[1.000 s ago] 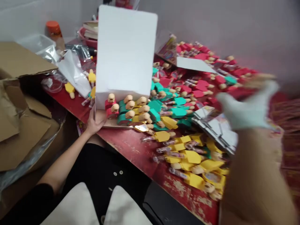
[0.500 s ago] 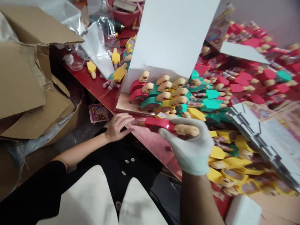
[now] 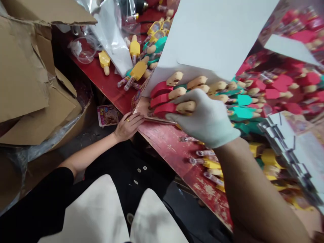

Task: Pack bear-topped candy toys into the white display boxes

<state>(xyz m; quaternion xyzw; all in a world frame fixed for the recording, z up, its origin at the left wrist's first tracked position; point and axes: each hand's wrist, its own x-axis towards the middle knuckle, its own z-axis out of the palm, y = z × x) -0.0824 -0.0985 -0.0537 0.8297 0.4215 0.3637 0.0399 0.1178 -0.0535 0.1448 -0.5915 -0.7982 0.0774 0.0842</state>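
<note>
My gloved right hand (image 3: 209,118) pinches a red toy (image 3: 164,109) by its tan, animal-shaped end. That toy lies over the near side of an open box (image 3: 143,105) with a tall white lid (image 3: 207,37). Two more red toys (image 3: 160,98) sit just behind it in the box, with green and other tan-ended toys to the right, partly covered by the glove. My bare left hand (image 3: 129,126), with a ring on one finger, rests its extended, slightly spread fingers against the box's near left corner and holds nothing.
Green toys (image 3: 244,100) and red toys (image 3: 282,82) pile up to the right. Yellow toys (image 3: 135,48) lie beyond the box's left side. A clear round cup (image 3: 84,50) stands near cardboard boxes (image 3: 22,74). Stacked flat cartons (image 3: 291,145) lean at the right.
My right hand has carried the red toy from in front of the box to inside it, beside the other red ones. My left hand now touches the box corner. The view has shifted slightly.
</note>
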